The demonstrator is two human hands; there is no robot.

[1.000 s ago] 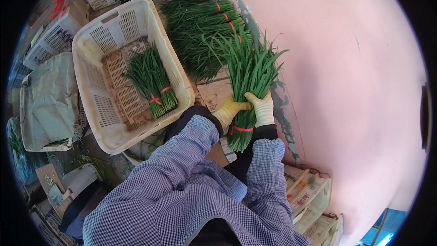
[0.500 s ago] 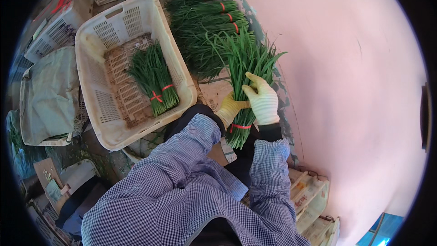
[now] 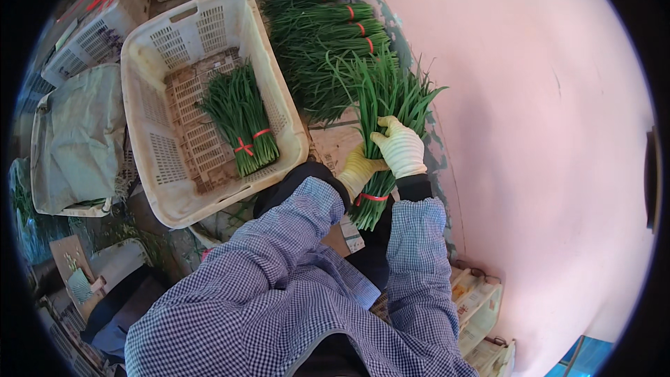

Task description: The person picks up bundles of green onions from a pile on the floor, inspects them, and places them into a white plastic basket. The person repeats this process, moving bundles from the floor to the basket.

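Right of the crate (image 3: 148,91), the left hand (image 3: 361,167) wraps its fingers around the bunch of greens (image 3: 387,94), while I cannot tell whether the right hand (image 3: 402,148)'s bent fingers pinch leaves, and squeezing too hard could bruise them.

Inside the large pale crate (image 3: 150,108), two red-banded bundles (image 3: 237,108) are laid side by side. Right of the crate, a leafy green bundle (image 3: 382,91) is gripped above its red band by the gloved left hand (image 3: 358,169) and touched higher up by the gloved right hand (image 3: 403,149). At the crate's upper right, banded bundles (image 3: 321,45) are lined up; left of it, a grey cloth (image 3: 80,139) is draped.
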